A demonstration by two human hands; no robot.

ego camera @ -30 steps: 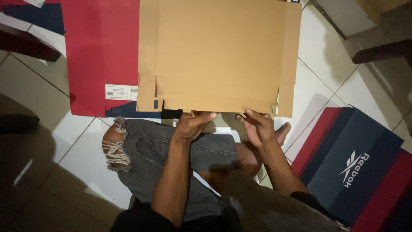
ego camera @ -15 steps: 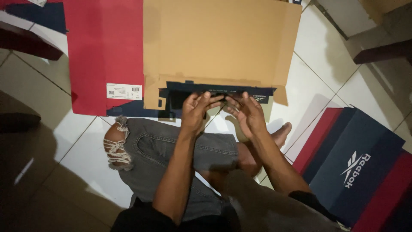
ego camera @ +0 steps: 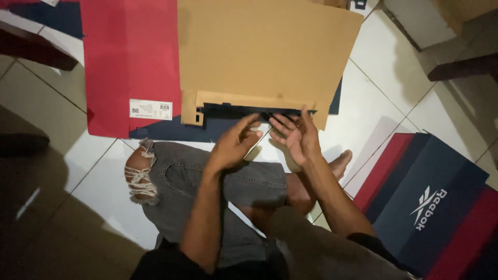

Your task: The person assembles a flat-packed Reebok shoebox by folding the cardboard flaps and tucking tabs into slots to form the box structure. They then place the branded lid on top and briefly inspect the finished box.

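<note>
A flat, unfolded cardboard box blank (ego camera: 259,52) lies on the tiled floor in front of me, brown side up, with a navy folded flap (ego camera: 244,111) along its near edge. My left hand (ego camera: 233,145) hovers just before that flap, fingers apart and holding nothing. My right hand (ego camera: 293,136) is beside it, palm turned up and fingers spread, its fingertips close to the flap's edge. A red and navy flat box blank (ego camera: 124,62) with a white label lies under the brown one on the left.
A finished navy and red shoe box (ego camera: 430,207) stands at the right. My crossed legs in torn grey jeans (ego camera: 207,181) and a bare foot (ego camera: 340,163) fill the near floor. Dark furniture legs (ego camera: 456,67) stand at the upper right and upper left.
The near flap went from flat brown to folded back with its navy side showing. Both hands have come off the flap and drawn slightly toward me, opening.
</note>
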